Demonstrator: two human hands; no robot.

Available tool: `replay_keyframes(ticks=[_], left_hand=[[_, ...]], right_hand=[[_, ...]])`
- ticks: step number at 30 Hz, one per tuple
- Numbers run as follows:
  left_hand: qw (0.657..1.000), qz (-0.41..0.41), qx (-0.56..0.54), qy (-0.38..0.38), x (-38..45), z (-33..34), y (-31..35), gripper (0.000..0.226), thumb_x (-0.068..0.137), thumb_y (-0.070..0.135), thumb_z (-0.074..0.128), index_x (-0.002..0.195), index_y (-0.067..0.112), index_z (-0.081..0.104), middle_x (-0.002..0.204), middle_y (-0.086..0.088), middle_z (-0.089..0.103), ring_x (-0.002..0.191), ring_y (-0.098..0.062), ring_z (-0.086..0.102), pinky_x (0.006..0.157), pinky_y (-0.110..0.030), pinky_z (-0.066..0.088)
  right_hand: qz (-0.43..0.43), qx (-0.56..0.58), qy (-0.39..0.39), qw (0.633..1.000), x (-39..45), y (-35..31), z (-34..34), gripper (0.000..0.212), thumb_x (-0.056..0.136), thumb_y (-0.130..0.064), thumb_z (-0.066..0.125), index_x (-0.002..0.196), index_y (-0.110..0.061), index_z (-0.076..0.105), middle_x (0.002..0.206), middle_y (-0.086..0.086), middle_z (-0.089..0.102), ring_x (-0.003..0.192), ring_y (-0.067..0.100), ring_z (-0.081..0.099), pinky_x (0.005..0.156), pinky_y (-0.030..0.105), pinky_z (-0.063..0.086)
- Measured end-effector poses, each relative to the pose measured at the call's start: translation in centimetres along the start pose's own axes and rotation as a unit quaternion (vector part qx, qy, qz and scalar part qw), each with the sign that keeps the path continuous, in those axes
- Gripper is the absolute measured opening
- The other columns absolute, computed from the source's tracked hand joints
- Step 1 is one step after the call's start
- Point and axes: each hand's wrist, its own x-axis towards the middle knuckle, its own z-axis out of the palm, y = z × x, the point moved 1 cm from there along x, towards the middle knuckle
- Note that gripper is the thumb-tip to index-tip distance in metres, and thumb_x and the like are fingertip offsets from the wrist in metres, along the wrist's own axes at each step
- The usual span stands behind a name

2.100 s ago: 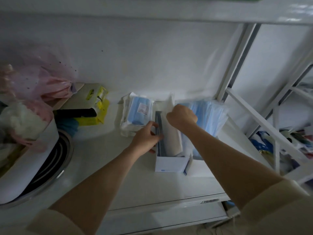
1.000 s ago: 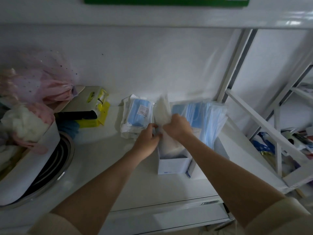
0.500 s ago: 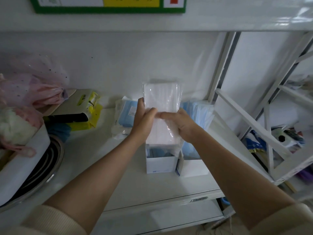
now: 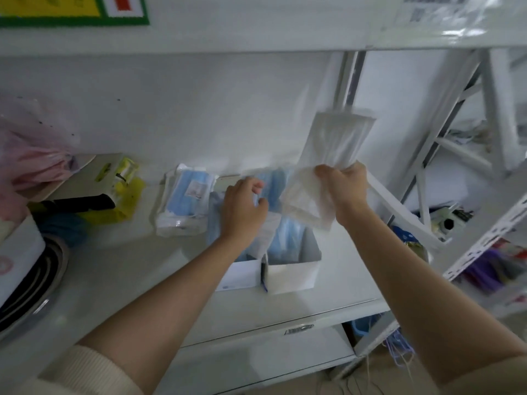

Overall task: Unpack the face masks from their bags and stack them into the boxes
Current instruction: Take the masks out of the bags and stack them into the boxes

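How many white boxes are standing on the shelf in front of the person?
2. The left box stands under the left hand; the right box sits touching it, blue masks inside. Others may be hidden behind the arms.

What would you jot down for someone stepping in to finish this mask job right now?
Right hand: grips an emptied clear bag, lifted off to the right.
Left hand: holds blue masks down at the two open white boxes on the shelf.
Done: this bag's masks are out.
Left: discard the bag, settle the stack, then open the sealed mask pack lying left of the boxes.
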Motion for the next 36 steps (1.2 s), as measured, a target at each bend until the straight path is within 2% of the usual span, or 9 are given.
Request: replay_keyframes(ticks=[5, 8, 14, 17, 19, 23, 30, 32, 36], left_hand=[[0.953, 0.125, 0.23, -0.151, -0.6, 1.3, 1.4, 0.032, 0.076, 0.054, 0.061, 0.099, 0.032, 0.063, 0.101, 0.013, 0.06, 0.105, -0.016, 0.045, 0.092, -0.035, 0.035], [0.946, 0.072, 0.277, -0.15, -0.5, 0.4, 0.8, 0.024, 0.078, 0.05, 0.059, 0.093, 0.032, 0.065, 0.107, 0.011, 0.053, 0.113, -0.019, 0.039, 0.091, -0.033, 0.024], [0.927, -0.047, 0.358, -0.102, -0.1, -1.5, 0.3, 0.035, 0.078, 0.054, 0.05, 0.079, 0.023, 0.065, 0.105, -0.001, 0.053, 0.112, -0.028, 0.042, 0.093, -0.042, 0.033], [0.942, 0.033, 0.324, -0.075, -0.3, -1.4, 0.4, 0.029, 0.072, 0.043, 0.064, 0.093, 0.024, 0.056, 0.104, -0.001, 0.049, 0.106, -0.027, 0.045, 0.086, -0.038, 0.037], [0.938, 0.113, 0.304, -0.123, -0.6, -1.1, 0.7, 0.028, 0.075, 0.023, 0.065, 0.102, 0.027, 0.059, 0.108, 0.002, 0.046, 0.109, -0.024, 0.044, 0.084, -0.032, 0.033], [0.876, 0.161, 0.392, -0.232, -0.6, -0.8, 0.9, 0.034, 0.082, 0.011, 0.06, 0.11, 0.029, 0.068, 0.117, 0.002, 0.046, 0.116, -0.023, 0.038, 0.094, -0.033, 0.029], [0.874, 0.043, 0.429, -0.222, -0.3, -0.5, -0.6, 0.041, 0.091, 0.048, 0.042, 0.116, 0.023, 0.063, 0.131, -0.008, 0.042, 0.129, -0.031, 0.03, 0.106, -0.045, 0.027], [0.878, 0.011, 0.391, -0.277, -0.4, -0.2, -1.3, 0.043, 0.089, 0.047, 0.047, 0.119, 0.019, 0.058, 0.132, -0.011, 0.039, 0.133, -0.034, 0.028, 0.107, -0.045, 0.032], [0.9, -0.012, 0.306, -0.311, -0.7, 0.0, -2.1, 0.04, 0.093, 0.035, 0.045, 0.122, 0.012, 0.058, 0.126, -0.013, 0.052, 0.118, -0.033, 0.053, 0.095, -0.038, 0.045]], right_hand=[[-0.009, -0.059, -0.034, 0.998, 0.1, 1.2, -1.0, 0.02, 0.068, -0.012, 0.069, 0.087, -0.012, 0.068, 0.081, 0.008, 0.071, 0.077, 0.028, 0.07, 0.071, 0.043, 0.06], [-0.006, -0.058, -0.046, 0.997, 0.0, 1.3, -1.3, 0.022, 0.067, -0.013, 0.069, 0.089, -0.011, 0.068, 0.078, 0.004, 0.069, 0.077, 0.027, 0.069, 0.072, 0.04, 0.06], [-0.005, -0.072, -0.105, 0.992, -1.0, 1.1, -0.4, 0.026, 0.071, -0.013, 0.071, 0.096, -0.009, 0.067, 0.088, 0.008, 0.071, 0.08, 0.028, 0.069, 0.074, 0.043, 0.06], [-0.031, -0.092, -0.115, 0.989, -1.6, 0.8, 0.0, 0.021, 0.074, -0.012, 0.069, 0.093, -0.016, 0.06, 0.088, 0.006, 0.067, 0.081, 0.027, 0.066, 0.074, 0.039, 0.058], [-0.046, -0.104, -0.113, 0.987, -1.9, 0.6, 0.2, 0.019, 0.075, -0.011, 0.068, 0.089, -0.018, 0.057, 0.086, 0.005, 0.065, 0.079, 0.026, 0.064, 0.073, 0.037, 0.057], [-0.042, -0.103, -0.103, 0.988, -2.1, 0.5, 0.2, 0.017, 0.075, -0.011, 0.067, 0.09, -0.016, 0.061, 0.085, 0.005, 0.065, 0.08, 0.028, 0.066, 0.077, 0.044, 0.058], [-0.057, -0.113, -0.096, 0.987, -3.0, 0.4, 1.1, 0.014, 0.075, -0.012, 0.065, 0.086, -0.015, 0.056, 0.085, 0.008, 0.066, 0.081, 0.029, 0.066, 0.074, 0.042, 0.059], [-0.08, -0.123, -0.077, 0.986, -3.3, 0.3, 1.9, 0.008, 0.075, -0.012, 0.063, 0.081, -0.009, 0.057, 0.076, 0.008, 0.064, 0.075, 0.029, 0.066, 0.064, 0.038, 0.057], [-0.115, -0.144, -0.071, 0.98, -4.4, 0.2, 4.0, 0.009, 0.08, -0.012, 0.058, 0.089, -0.01, 0.058, 0.075, 0.001, 0.06, 0.072, 0.023, 0.062, 0.057, 0.027, 0.05]])
